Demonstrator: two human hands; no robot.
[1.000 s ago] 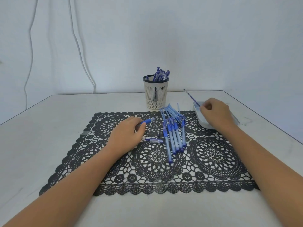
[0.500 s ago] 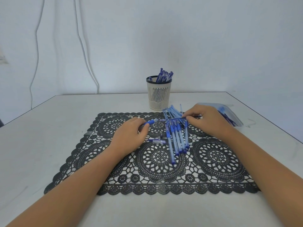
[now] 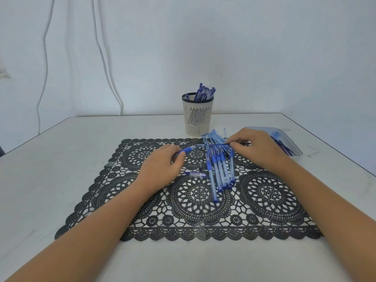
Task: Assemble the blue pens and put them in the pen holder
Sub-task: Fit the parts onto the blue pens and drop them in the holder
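Observation:
My left hand point(image 3: 160, 168) grips a blue pen barrel point(image 3: 188, 150) by its rubber grip end, pointing right. My right hand point(image 3: 256, 148) pinches a thin ink refill point(image 3: 215, 144) that lies level, its tip at the barrel's open end. Under the refill several blue pen barrels point(image 3: 220, 171) lie in a pile on the black lace mat point(image 3: 195, 202). One clear pen cap point(image 3: 198, 175) rests beside the pile. A white slotted pen holder point(image 3: 197, 117) stands behind the mat with several finished blue pens point(image 3: 204, 93) in it.
A shallow clear tray point(image 3: 293, 147) with more blue parts sits at the right, partly behind my right hand. The white table's right edge runs just past it. White cables hang on the wall at the back left.
My right hand came from the tray to the mat's middle with a refill and has brought its tip up to the barrel held in my left hand. The left hand has hardly moved.

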